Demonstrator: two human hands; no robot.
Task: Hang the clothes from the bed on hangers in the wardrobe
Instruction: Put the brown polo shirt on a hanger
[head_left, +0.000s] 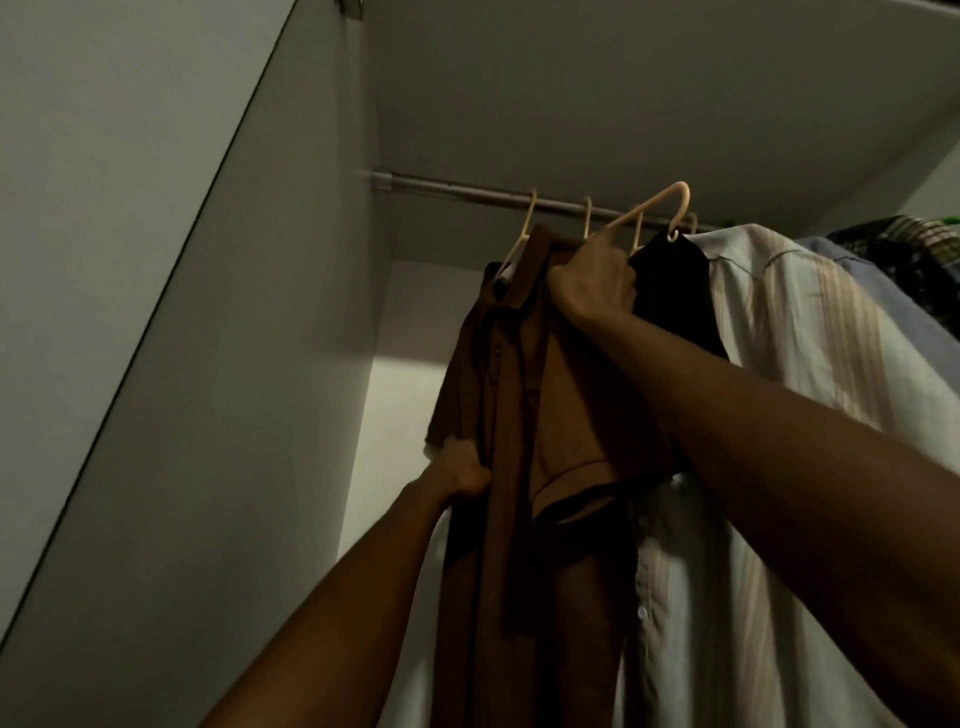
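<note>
Under the wardrobe rail (467, 193): brown shirt (498, 415) held up on a cream hanger (655, 206).
Hanger neck is gripped by right hand (592, 280), fingers clenched round it, hook just beside the rail; shirt's side is pinched by left hand (462, 470). Striped shirt (779, 364) hangs alongside.

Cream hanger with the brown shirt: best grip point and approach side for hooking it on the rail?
Grip the hanger at the neck, just under its hook, where the right hand holds it now. Come from below and in front: the hook tilts up free toward the rail, and the brown shirt covers the arms. The left hand gripping the shirt's edge probably steadies the drape.
</note>
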